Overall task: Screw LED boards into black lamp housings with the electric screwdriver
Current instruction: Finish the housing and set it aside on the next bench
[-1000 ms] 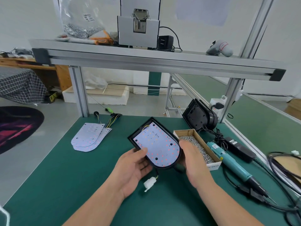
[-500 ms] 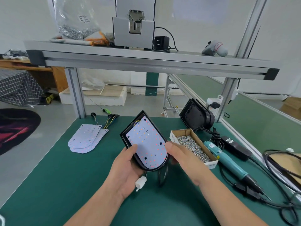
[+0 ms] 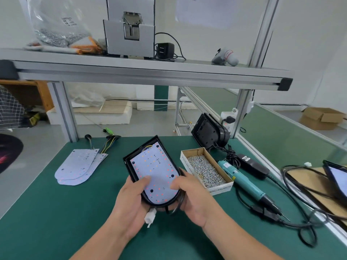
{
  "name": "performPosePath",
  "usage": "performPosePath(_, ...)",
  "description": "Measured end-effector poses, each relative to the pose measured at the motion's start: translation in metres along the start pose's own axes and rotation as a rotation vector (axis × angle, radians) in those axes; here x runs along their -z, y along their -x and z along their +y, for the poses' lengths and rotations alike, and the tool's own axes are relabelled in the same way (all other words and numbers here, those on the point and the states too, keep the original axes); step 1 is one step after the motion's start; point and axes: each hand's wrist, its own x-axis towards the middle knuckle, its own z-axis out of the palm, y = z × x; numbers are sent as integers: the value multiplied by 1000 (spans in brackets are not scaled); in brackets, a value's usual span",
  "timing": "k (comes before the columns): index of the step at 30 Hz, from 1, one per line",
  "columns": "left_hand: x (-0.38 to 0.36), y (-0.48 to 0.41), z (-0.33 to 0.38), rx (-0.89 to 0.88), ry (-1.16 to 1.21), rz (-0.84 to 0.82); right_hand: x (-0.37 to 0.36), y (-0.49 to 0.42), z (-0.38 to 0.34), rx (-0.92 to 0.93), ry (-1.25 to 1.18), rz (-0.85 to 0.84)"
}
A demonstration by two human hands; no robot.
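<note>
Both hands are holding the housing (image 3: 129, 161) at lower center of the frame, over the green table (image 3: 56, 212). The left hand (image 3: 129, 199) is gripping its left edge, thumb lying on the board (image 3: 155, 166) seated inside. The right hand (image 3: 193, 199) is curling round the right edge, thumb also pressing on the board. A white connector (image 3: 150, 217) is dangling below the housing. The screwdriver (image 3: 244, 181) is lying at right, just beside the screw box (image 3: 204, 171). Spare boards (image 3: 78, 166) are lying at center left. A second housing (image 3: 208, 132) is leaning right of center, behind the box.
</note>
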Motion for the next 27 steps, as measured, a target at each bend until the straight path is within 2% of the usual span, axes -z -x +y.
performPosePath(4, -4, 0, -6, -11, -138, -34, 5, 1, -3, -24, -66, 77)
performPosePath(8, -7, 0, -4, 20, -105, -124, 9, 3, -9, -19, -125, 148)
performPosePath(10, -5, -4, -3, 38, -93, -103, 15, 5, -14, 8, -150, 171)
performPosePath(15, 6, -15, -10, -35, -15, 65, 35, 17, -42, 140, -253, 224)
performPosePath(23, 9, -21, -14, -40, -181, 29, 99, 59, -91, 367, -240, 426)
performPosePath(27, 12, -23, -18, -49, -243, 15, 145, 95, -116, 443, -213, 605)
